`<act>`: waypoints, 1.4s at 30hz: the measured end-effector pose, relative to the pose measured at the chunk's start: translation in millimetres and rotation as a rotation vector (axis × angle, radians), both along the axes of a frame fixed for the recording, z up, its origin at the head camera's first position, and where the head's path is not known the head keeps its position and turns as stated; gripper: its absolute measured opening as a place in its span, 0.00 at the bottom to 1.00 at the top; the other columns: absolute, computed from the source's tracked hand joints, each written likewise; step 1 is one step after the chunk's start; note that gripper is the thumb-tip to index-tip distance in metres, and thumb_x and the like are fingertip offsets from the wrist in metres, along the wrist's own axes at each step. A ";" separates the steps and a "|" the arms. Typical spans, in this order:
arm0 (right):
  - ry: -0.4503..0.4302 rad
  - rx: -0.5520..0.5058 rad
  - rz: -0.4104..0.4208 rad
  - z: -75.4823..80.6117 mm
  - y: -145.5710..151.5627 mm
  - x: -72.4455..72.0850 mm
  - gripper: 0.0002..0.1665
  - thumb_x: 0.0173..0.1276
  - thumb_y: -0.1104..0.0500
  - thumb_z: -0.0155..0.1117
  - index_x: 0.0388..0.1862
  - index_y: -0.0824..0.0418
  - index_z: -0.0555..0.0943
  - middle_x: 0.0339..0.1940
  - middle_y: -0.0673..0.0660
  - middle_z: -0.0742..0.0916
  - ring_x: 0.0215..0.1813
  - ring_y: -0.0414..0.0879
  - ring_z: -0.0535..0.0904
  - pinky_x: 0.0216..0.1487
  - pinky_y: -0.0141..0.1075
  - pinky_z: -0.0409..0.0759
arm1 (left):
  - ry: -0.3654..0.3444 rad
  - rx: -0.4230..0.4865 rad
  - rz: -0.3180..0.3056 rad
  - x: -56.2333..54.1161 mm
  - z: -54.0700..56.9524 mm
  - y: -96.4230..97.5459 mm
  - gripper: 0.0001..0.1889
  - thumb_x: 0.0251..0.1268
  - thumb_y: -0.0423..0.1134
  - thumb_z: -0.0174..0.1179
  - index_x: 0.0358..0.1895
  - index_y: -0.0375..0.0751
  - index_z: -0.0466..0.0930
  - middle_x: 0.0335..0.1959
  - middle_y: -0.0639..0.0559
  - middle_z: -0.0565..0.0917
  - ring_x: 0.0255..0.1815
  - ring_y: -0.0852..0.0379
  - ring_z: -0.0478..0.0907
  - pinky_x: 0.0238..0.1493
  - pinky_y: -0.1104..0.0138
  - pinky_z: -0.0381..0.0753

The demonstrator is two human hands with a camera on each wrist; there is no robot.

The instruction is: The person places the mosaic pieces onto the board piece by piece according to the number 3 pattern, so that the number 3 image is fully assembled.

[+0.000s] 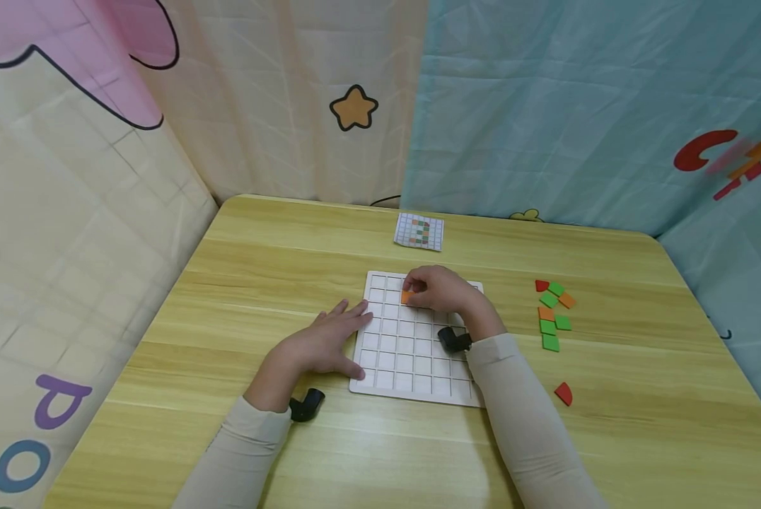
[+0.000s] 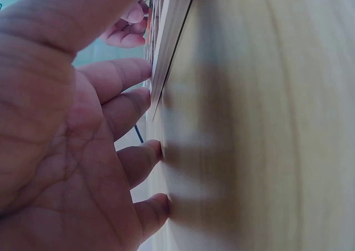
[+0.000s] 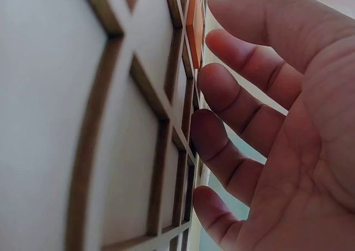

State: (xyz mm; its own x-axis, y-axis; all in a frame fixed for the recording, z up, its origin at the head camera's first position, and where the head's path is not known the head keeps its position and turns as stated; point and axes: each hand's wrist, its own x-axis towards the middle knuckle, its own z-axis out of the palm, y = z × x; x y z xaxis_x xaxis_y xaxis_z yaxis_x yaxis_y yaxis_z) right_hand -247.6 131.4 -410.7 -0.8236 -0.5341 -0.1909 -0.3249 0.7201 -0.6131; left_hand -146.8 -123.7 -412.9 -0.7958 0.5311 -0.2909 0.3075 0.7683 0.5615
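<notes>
A white grid board (image 1: 387, 382) lies on the table. My left hand (image 1: 325, 341) is spread at its left side, thumb over the lower left corner and a fingertip on the edge. In the left wrist view, two fingertips of the left hand (image 2: 83, 146) meet the board's side and two rest lower on the wood. My right hand (image 1: 440, 290) is over the upper part of the board, beside an orange square tile (image 1: 406, 297). In the right wrist view, the orange tile (image 3: 193, 29) lies on the grid, with bent, loose fingers (image 3: 236, 93) and thumb close to it.
Right of the board lie several green tiles (image 1: 549, 343), orange tiles (image 1: 546, 313) and a red quarter-round tile (image 1: 542, 285). Another red quarter-round tile (image 1: 564, 394) lies nearer. Behind the board is a pattern card (image 1: 419, 232). Curtains (image 1: 291, 106) hang behind the wooden table (image 1: 240, 283).
</notes>
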 end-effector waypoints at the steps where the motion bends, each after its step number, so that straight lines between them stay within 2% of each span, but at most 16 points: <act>1: -0.001 -0.003 0.001 -0.1 0.3 -0.1 0.08 0.67 0.58 0.69 0.43 0.56 0.82 0.34 0.52 0.81 0.38 0.48 0.73 0.41 0.40 0.73 | -0.001 0.001 0.000 0.0 0.0 0.0 0.51 0.50 0.47 0.77 0.78 0.45 0.58 0.81 0.54 0.48 0.81 0.46 0.34 0.76 0.46 0.38; 14: -0.044 -0.063 -0.022 5.3 4.8 2.5 0.08 0.68 0.58 0.68 0.45 0.56 0.82 0.37 0.52 0.82 0.38 0.48 0.74 0.41 0.40 0.74 | -0.004 -0.014 0.001 0.0 0.1 0.0 0.51 0.50 0.48 0.77 0.78 0.46 0.58 0.81 0.55 0.48 0.81 0.47 0.34 0.76 0.46 0.38; 23: -0.030 -0.080 -0.032 8.6 8.6 3.2 0.09 0.67 0.60 0.67 0.45 0.57 0.82 0.40 0.53 0.82 0.42 0.49 0.74 0.44 0.41 0.74 | -0.002 -0.012 0.004 0.5 0.7 1.0 0.51 0.50 0.48 0.77 0.78 0.46 0.58 0.81 0.54 0.48 0.81 0.46 0.34 0.76 0.46 0.38; 32: -0.018 -0.093 -0.028 14.6 19.2 13.7 0.10 0.68 0.60 0.66 0.47 0.59 0.83 0.47 0.53 0.83 0.50 0.50 0.75 0.54 0.45 0.75 | -0.014 -0.003 0.012 1.8 2.0 1.5 0.51 0.50 0.47 0.77 0.78 0.45 0.58 0.81 0.54 0.48 0.81 0.46 0.34 0.76 0.46 0.37; 42: 0.006 -0.081 -0.051 17.5 38.9 24.7 0.10 0.68 0.61 0.67 0.47 0.60 0.82 0.47 0.54 0.83 0.52 0.51 0.76 0.56 0.48 0.76 | -0.008 0.003 0.013 1.8 1.0 1.0 0.51 0.50 0.46 0.77 0.78 0.45 0.58 0.81 0.54 0.48 0.81 0.46 0.34 0.76 0.46 0.37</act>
State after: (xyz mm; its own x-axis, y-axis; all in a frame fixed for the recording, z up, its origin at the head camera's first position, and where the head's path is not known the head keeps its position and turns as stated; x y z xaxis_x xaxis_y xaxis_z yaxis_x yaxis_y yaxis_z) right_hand -222.9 170.3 -393.2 -0.8514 -0.5046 -0.1436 -0.2929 0.6843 -0.6678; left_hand -145.0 -122.7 -411.9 -0.8002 0.5217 -0.2958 0.2933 0.7706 0.5657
